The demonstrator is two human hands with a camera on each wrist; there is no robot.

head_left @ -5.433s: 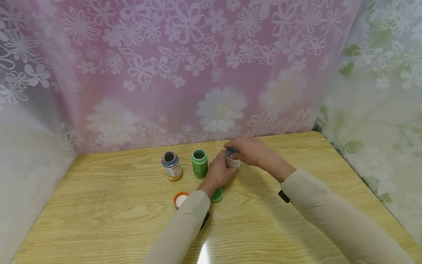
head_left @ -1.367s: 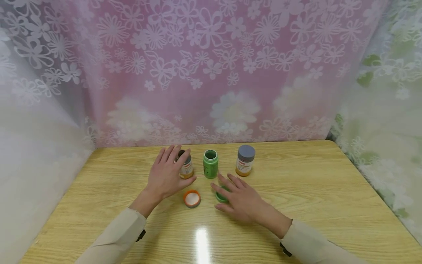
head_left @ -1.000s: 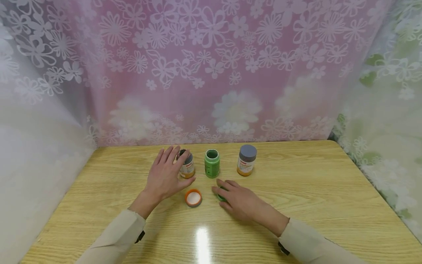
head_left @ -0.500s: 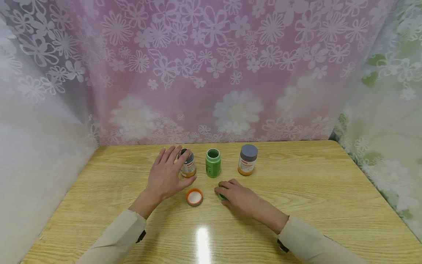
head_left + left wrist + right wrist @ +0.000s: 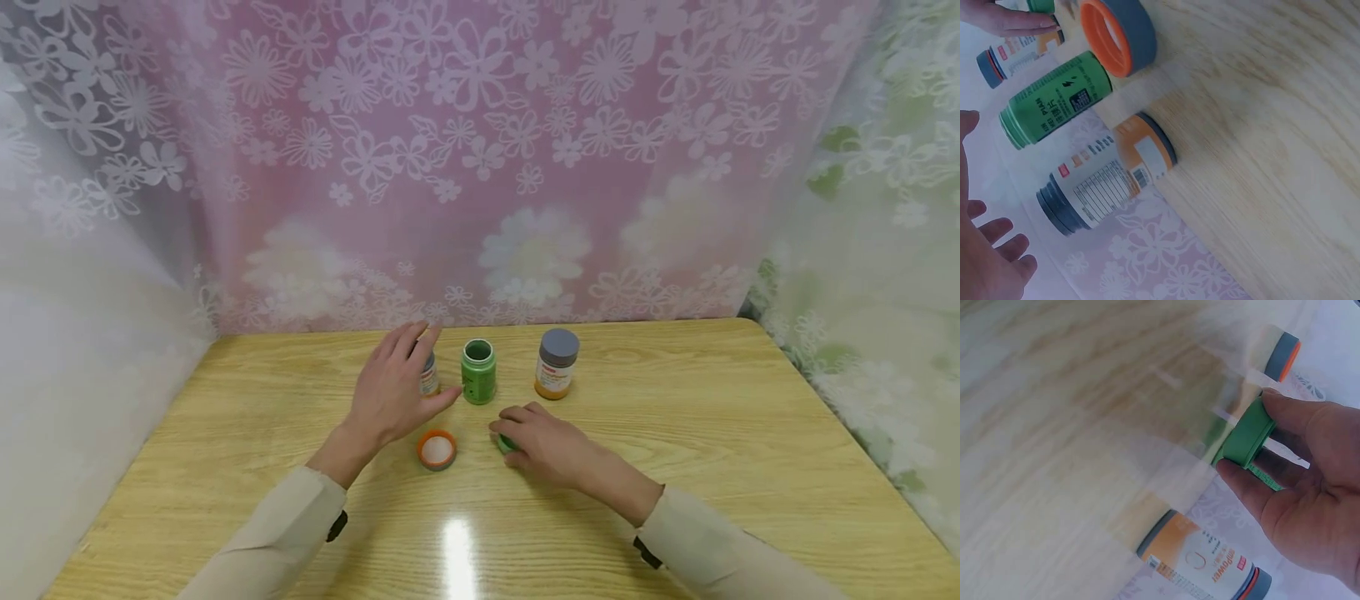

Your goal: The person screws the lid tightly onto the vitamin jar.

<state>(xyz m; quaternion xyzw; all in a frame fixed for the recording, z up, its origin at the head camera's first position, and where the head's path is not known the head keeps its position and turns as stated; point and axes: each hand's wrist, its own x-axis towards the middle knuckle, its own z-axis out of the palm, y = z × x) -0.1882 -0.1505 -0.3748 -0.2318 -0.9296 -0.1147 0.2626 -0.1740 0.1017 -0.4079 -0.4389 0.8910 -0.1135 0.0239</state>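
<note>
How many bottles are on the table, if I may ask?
3: the gray-necked bottle, partly behind the left hand; the green bottle, centre; the capped bottle, right.

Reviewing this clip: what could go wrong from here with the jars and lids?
The left grip is spread open near the green jar and the orange-and-white jar; closing carelessly, it might topple one.
The right grip pinches the green lid around its edge, so the lid could slip or tilt.
The orange-lined lid lies beside the left wrist, where a sleeve might nudge it.
</note>
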